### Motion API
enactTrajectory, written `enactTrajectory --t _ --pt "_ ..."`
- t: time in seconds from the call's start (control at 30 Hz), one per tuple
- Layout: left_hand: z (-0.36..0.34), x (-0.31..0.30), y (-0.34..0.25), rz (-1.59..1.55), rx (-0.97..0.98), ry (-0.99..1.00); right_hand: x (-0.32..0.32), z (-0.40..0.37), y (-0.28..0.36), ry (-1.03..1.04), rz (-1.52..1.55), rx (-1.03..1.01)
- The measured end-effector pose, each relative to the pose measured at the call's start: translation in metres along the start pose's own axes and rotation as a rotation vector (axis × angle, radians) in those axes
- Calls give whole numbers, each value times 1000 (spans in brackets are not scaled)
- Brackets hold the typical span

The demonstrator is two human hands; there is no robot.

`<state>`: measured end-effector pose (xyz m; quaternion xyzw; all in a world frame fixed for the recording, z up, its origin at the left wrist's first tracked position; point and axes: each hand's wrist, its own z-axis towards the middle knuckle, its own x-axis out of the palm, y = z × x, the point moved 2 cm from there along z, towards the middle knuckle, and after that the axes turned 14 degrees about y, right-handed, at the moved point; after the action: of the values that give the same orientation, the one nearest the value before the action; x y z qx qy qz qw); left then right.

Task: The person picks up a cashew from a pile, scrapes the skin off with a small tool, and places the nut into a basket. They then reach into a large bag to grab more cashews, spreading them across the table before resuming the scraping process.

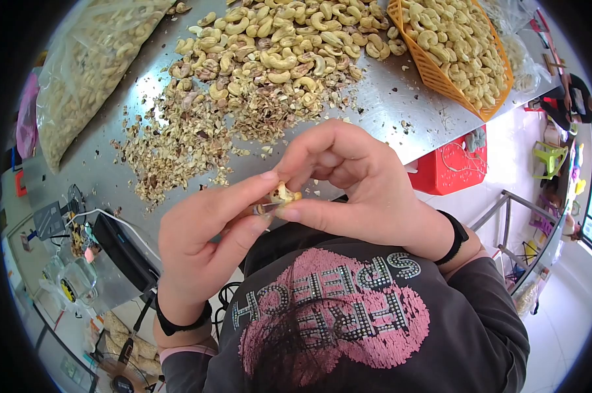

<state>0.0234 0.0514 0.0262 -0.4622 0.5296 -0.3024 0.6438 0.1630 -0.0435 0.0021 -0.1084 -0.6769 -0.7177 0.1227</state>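
Just in front of my chest, both hands meet around a pale, partly browned cashew nut. My right hand is closed, with its thumb and index finger pinching the nut. My left hand is closed too, its index fingertip and thumb right beside the nut. A small greyish, shiny bit shows at the left thumb tip; I cannot tell what it is. Beyond the hands, a heap of cashews lies on the metal table, with a spread of peeled skins and crumbs nearer to me.
An orange plastic basket full of cashews stands at the back right. A large clear bag of cashews lies at the left. Past the table's right edge is a red plastic stool. A black case and a white cable are at the lower left.
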Motion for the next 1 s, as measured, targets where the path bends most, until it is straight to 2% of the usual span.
enactTrajectory --t 0.07,0.3,0.5,0.6,0.67,0.93,1.0 --pt "-2 0 2 -32 -52 28 0 1 2 2 -8 10" --pt "0 0 0 -15 -59 49 1 1 1 18 6 53" --pt "2 1 1 151 45 23 0 0 2 82 -68 83" --pt "2 1 1 132 33 -3 3 2 2 14 17 51" --pt "0 0 2 -19 -51 32 2 2 2 15 15 66" --pt "0 -2 -3 12 -120 95 -2 1 1 60 4 58" --pt "1 -2 -3 9 -120 103 -2 1 2 72 1 124"
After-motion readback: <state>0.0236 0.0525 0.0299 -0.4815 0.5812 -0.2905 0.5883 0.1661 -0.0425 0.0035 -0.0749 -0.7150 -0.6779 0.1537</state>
